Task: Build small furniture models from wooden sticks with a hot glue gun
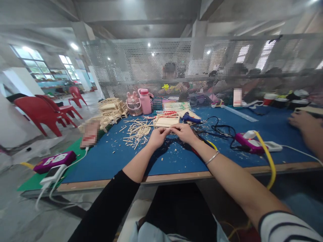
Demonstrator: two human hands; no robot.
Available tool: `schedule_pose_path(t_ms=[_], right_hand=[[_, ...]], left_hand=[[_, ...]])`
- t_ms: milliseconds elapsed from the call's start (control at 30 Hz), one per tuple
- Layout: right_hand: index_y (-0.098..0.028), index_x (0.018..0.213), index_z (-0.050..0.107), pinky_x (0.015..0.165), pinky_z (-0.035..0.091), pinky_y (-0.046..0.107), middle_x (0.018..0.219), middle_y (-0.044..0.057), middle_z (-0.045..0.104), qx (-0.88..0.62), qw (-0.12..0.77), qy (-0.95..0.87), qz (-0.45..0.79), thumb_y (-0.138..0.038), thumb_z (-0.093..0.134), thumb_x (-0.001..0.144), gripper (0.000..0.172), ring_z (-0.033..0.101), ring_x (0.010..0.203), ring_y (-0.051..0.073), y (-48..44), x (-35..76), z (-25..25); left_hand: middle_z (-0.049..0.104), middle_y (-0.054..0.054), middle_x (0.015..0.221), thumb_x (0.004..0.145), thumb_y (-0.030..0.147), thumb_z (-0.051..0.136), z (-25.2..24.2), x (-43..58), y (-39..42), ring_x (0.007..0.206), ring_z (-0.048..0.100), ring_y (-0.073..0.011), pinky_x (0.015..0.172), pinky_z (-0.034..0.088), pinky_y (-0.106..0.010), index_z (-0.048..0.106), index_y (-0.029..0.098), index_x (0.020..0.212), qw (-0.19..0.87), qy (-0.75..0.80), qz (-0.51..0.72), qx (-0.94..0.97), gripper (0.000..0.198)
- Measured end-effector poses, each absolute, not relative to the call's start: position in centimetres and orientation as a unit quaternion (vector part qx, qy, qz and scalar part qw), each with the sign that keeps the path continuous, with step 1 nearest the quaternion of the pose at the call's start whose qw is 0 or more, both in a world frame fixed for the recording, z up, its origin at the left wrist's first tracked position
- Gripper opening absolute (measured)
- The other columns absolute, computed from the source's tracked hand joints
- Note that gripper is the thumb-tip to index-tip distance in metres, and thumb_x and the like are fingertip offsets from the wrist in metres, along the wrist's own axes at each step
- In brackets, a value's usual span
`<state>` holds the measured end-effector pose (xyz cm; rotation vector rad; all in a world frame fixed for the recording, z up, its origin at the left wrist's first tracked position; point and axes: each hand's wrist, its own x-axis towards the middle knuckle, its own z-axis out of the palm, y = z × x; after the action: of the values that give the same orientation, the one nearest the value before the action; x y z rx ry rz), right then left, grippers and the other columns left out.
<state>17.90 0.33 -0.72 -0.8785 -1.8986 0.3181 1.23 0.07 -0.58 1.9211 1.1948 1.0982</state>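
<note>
My left hand [157, 136] and my right hand [184, 133] meet fingertip to fingertip over the blue table mat [161, 161]. Both are closed in a pinch, and what they hold, if anything, is too small to make out. Just beyond the fingers lies a small pale wooden frame [165, 121] made of sticks. A loose heap of thin wooden sticks [137, 130] spreads to the left of my left hand. Behind my right hand rests a blue glue gun [191, 118] with a black cord.
Stacked wooden stick pieces [111, 111] stand at the back left, beside a pink bottle [145, 102] and a clear pink jug [133, 105]. Purple power strips [248, 143] with cables lie on the right and left. A perforated screen [151, 67] runs behind. A co-worker's hand [300, 121] is at far right.
</note>
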Motion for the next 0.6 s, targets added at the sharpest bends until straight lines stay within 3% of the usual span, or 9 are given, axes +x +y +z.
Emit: schedule_pose_path(t_ms=[133,333,467,600], right_hand=[[-0.02,0.084,0.072,0.073,0.046,0.027,0.085,0.005,0.072,-0.365,0.483,-0.785,0.13,-0.035,0.054,0.082,0.024,0.063,0.078,0.017,0.3,18.0,-0.7],[-0.014,0.096,0.068,0.053,0.036,0.023,0.059,-0.001,0.059,-0.46,0.522,-0.713,0.086,-0.042,0.052,0.081,0.035,0.048,0.052,0.011,0.8,19.0,-0.4],[-0.015,0.086,0.067,0.054,0.035,0.022,0.061,0.0,0.059,-0.494,0.52,-0.692,0.08,-0.041,0.047,0.084,0.033,0.049,0.054,0.011,1.2,19.4,-0.6],[-0.017,0.093,0.067,0.06,0.04,0.024,0.069,0.002,0.062,-0.519,0.5,-0.69,0.063,-0.039,0.049,0.082,0.031,0.053,0.06,0.013,1.6,19.2,-0.9]], left_hand=[[0.055,0.002,0.059,0.077,0.049,0.052,-1.2,1.1,0.7,0.05,0.041,-0.0075,0.051,0.033,-0.021,0.065,0.012,0.079,0.361,0.458,0.428,0.69,0.039],[0.052,0.001,0.049,0.081,0.037,0.046,-1.9,0.5,2.2,0.048,0.045,-0.0109,0.051,0.034,-0.022,0.065,0.014,0.068,0.244,0.585,0.361,0.684,0.033],[0.058,-0.002,0.055,0.082,0.029,0.043,-1.9,0.8,2.9,0.057,0.052,-0.0132,0.058,0.037,-0.023,0.064,0.015,0.064,0.213,0.597,0.349,0.69,0.031],[0.063,-0.005,0.062,0.082,0.026,0.043,-1.8,1.3,3.4,0.064,0.055,-0.0153,0.063,0.038,-0.025,0.063,0.015,0.062,0.181,0.607,0.335,0.697,0.03]])
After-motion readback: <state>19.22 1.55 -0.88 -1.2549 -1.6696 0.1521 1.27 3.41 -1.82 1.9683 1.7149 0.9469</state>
